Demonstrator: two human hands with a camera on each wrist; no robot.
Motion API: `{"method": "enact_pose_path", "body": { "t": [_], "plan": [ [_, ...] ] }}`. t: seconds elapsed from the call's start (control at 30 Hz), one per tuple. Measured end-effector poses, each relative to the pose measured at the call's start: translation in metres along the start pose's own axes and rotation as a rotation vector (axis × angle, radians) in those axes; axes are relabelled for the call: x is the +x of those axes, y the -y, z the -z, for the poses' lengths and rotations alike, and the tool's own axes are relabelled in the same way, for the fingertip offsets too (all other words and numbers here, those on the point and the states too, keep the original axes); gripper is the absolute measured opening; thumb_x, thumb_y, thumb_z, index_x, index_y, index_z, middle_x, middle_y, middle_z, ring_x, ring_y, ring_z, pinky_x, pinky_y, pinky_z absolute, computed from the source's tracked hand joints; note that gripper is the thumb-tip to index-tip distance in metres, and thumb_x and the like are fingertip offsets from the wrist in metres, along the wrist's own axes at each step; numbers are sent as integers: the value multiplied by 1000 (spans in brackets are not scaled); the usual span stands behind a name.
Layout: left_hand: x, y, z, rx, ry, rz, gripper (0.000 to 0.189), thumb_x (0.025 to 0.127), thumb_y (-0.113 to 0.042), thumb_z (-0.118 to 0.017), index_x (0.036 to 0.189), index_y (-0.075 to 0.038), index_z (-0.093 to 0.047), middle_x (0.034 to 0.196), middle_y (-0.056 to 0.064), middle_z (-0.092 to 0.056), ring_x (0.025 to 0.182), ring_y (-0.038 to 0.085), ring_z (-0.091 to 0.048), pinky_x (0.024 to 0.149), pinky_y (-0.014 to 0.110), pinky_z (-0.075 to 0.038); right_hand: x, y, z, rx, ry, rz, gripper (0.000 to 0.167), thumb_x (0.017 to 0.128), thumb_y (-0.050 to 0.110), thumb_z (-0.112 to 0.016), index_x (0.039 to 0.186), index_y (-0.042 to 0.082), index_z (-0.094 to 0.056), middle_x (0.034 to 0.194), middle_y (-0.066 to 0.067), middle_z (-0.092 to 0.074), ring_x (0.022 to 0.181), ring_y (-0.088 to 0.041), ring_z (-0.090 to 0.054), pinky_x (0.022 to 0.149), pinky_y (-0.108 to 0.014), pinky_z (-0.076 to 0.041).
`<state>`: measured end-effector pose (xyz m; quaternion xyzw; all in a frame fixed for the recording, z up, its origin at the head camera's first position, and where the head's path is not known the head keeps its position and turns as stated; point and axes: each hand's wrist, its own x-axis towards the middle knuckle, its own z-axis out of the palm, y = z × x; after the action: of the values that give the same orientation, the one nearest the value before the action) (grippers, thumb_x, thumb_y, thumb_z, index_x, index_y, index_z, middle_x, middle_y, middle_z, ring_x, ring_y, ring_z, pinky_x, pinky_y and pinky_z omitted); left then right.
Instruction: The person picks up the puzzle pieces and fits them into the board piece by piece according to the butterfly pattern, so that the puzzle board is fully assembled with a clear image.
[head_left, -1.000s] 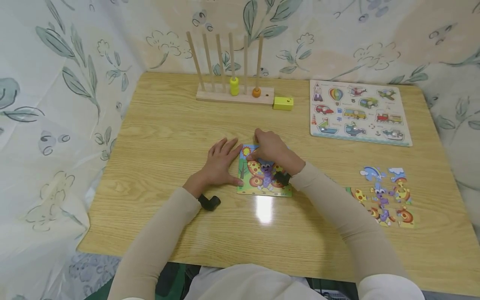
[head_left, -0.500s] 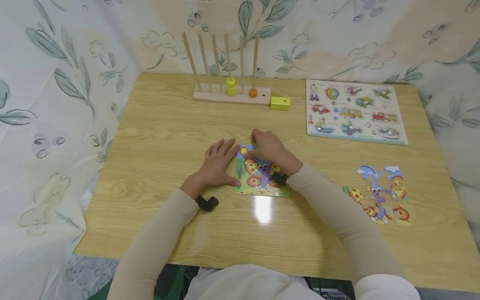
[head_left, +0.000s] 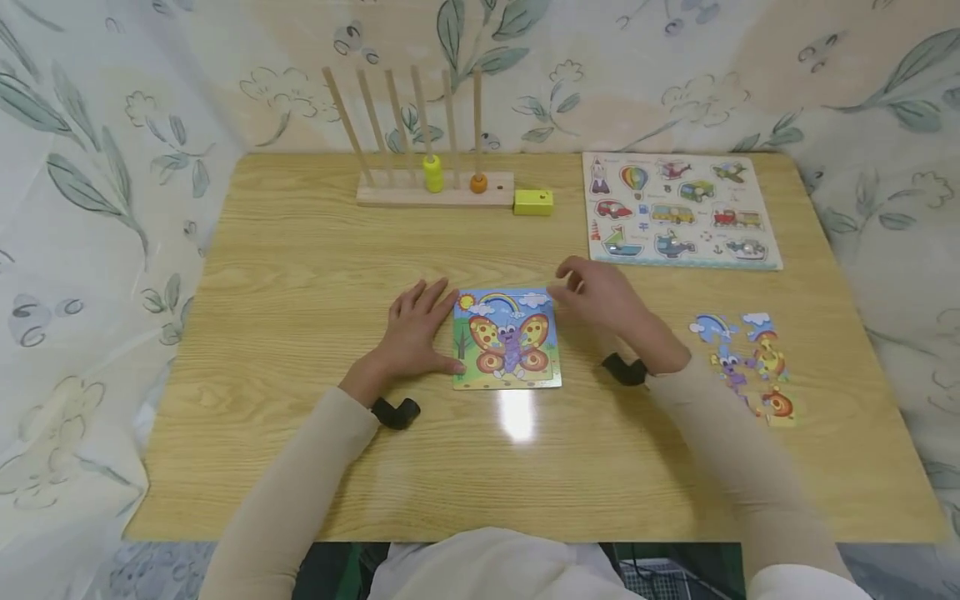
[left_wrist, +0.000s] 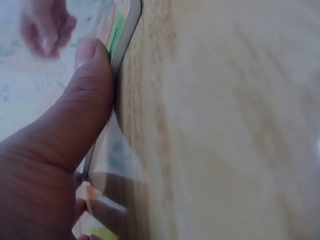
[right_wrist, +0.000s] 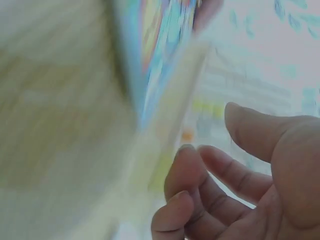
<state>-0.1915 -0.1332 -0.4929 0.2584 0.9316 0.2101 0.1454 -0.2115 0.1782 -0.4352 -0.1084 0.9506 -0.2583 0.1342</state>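
A square butterfly picture board [head_left: 510, 337] lies flat on the table. Against its left side rests my left hand [head_left: 414, 333], fingers spread, the thumb touching the lower left edge. In the left wrist view the thumb [left_wrist: 90, 85] lies along the board's edge [left_wrist: 125, 35]. Just off the board's upper right corner is my right hand [head_left: 600, 300], its fingers loosely bent. The right wrist view shows a gap between thumb [right_wrist: 250, 125] and fingers [right_wrist: 185, 175], with nothing held; the board there is blurred.
Loose butterfly puzzle pieces [head_left: 731, 367] lie to the right, partly behind the right forearm. A vehicle peg puzzle [head_left: 682, 212] lies at the back right. Left of it stand a wooden peg rack [head_left: 435, 196] with upright rods and a yellow block [head_left: 533, 202].
My right hand has come off the board's upper part and moved right, uncovering the rainbow and clouds. My left hand keeps its place at the board's left side. The view has shifted slightly.
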Motion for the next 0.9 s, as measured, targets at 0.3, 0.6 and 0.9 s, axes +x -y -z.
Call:
{"method": "enact_pose_path", "body": {
  "t": [0.3, 0.6, 0.9],
  "plan": [
    [0, -1, -1, 14, -4, -15, 117, 66, -63, -77, 155, -13, -19, 163, 10, -6, 147, 40, 3, 115, 61, -3, -69, -88, 71, -153, 72, -259, 58, 93, 36, -60, 132, -6, -48, 116, -33, -58, 92, -40, -62, 75, -53, -50],
    [1, 2, -4, 18, -17, -28, 117, 66, -64, -77, 155, -14, -19, 163, 10, -6, 147, 39, 3, 114, 62, -4, -97, -126, 75, -241, 51, -451, 72, 88, 43, -65, 127, -14, -44, 124, -38, -51, 108, -55, -50, 88, -62, -43],
    [1, 3, -5, 18, -10, -6, 118, 65, -63, -78, 155, -14, -19, 163, 9, -5, 148, 39, 4, 115, 62, -3, -108, -139, 52, -174, -71, -470, 64, 83, 41, -71, 115, -12, -53, 108, -33, -60, 90, -45, -58, 67, -49, -46]
  ]
}}
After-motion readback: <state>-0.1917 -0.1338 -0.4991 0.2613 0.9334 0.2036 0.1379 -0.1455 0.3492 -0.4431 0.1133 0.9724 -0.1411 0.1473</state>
